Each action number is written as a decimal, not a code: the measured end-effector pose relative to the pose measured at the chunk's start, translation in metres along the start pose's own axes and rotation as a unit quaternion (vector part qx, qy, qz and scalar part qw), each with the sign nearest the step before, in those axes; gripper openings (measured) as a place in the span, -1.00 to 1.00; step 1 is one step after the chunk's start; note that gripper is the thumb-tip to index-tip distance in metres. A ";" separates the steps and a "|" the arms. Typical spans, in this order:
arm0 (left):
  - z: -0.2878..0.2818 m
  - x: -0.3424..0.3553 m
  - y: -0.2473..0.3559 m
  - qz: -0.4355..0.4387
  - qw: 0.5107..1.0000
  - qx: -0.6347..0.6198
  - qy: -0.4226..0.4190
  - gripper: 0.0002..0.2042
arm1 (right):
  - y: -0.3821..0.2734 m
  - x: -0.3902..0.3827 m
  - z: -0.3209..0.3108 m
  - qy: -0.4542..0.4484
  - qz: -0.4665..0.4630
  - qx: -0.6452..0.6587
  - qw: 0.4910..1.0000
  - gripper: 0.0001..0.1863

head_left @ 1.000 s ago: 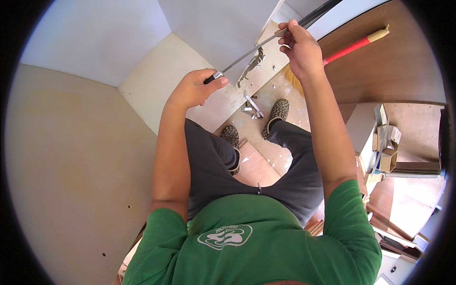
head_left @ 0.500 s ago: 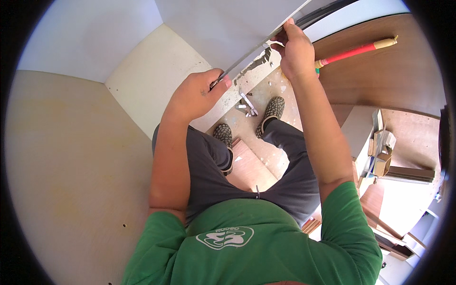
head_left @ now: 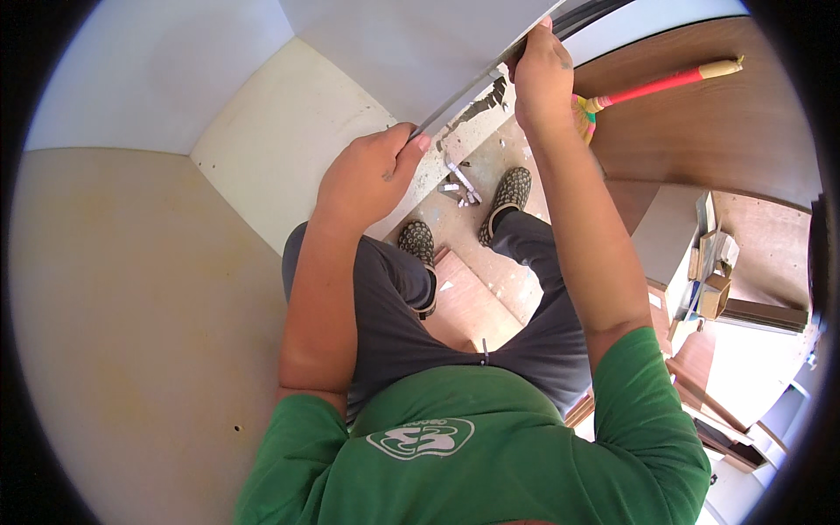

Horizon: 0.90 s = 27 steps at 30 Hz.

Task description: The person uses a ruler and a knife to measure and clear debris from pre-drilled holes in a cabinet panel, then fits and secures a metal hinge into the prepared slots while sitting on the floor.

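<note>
A thin grey strip (head_left: pixel 452 103) runs along the front edge of an upright pale panel (head_left: pixel 394 52). My left hand (head_left: pixel 367 175) is closed on the strip's nearer end, the thumb lying along it and the other fingers curled mostly out of sight. Farther up the same edge, my right hand (head_left: pixel 544 83) grips the strip, thumb on top; its fingertips are partly hidden behind the hand. Beneath the strip, a whitish board (head_left: pixel 477 127) has dark, torn-looking patches on its edge.
Scraps (head_left: pixel 461 185) litter the floor near my shoes. A broom (head_left: pixel 647 89) with a red handle leans by a brown wooden panel (head_left: pixel 709 131) at right. Below it stand offcuts and boxes (head_left: pixel 713 293). A large beige board (head_left: pixel 131 306) fills the left side.
My right hand has shifted slightly up along the panel edge, its fingers closing more. The left hand's grip has tightened over the strip's end, hiding the dark tip seen before.
</note>
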<state>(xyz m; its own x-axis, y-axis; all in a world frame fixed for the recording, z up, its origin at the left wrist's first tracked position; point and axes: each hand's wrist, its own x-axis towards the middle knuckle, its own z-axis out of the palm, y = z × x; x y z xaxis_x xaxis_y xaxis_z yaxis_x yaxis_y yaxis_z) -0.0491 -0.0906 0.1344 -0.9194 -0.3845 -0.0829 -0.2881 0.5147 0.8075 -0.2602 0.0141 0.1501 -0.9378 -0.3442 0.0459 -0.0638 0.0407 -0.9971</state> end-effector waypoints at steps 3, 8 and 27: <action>0.002 0.000 -0.005 0.014 1.000 -0.010 0.010 -0.68 | 0.010 0.001 0.007 0.038 -0.020 -0.016 0.999 -0.48; 0.004 0.002 -0.002 -0.010 1.000 0.029 0.001 -0.70 | 0.031 0.025 -0.004 0.060 -0.091 -0.282 0.953 -0.75; 0.000 -0.001 -0.007 0.005 1.000 -0.013 0.014 -0.68 | -0.030 0.026 0.031 -0.011 0.120 0.371 0.921 -0.69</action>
<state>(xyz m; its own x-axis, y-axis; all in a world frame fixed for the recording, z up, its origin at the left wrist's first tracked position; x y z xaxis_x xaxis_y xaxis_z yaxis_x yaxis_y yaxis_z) -0.0466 -0.0938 0.1292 -0.9141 -0.4013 -0.0582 -0.2715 0.4991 0.8229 -0.2723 -0.0249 0.1798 -0.8867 -0.4277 -0.1753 0.4032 -0.5303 -0.7458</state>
